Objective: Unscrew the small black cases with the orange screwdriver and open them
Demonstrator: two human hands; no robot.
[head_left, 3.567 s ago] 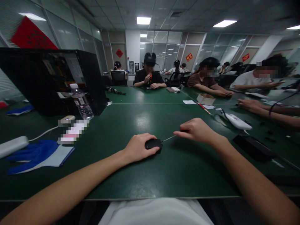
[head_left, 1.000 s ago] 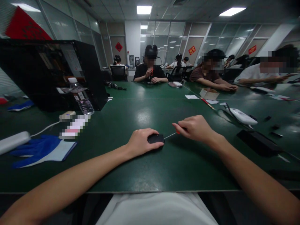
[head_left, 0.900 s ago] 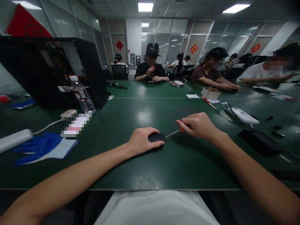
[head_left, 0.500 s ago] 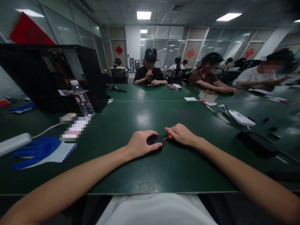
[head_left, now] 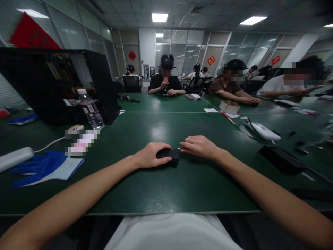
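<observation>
My left hand (head_left: pixel 148 155) is closed round a small black box-like part (head_left: pixel 172 154), thumb along its near side and fingers over the far side. The part is close to the table top, and its left end is hidden in my palm. Just to the right, my right hand (head_left: pixel 199 146) is shut on a small screwdriver (head_left: pixel 179 148). Its thin metal shaft points left at the right end of the black part; whether the tip touches cannot be made out. My fingers cover most of the handle.
On the green table (head_left: pixel 145 194) lie a blue-and-white work glove (head_left: pixel 49 168), a water bottle (head_left: pixel 91 109) and an open black computer case (head_left: pixel 101 86) at left. A black adapter-like box (head_left: pixel 282 159) and a white device (head_left: pixel 262 131) lie at right. Several people sit beyond.
My left hand has shifted slightly left with the black part, which now shows more of its right end. My right hand has turned, hiding the screwdriver's orange handle seen before.
</observation>
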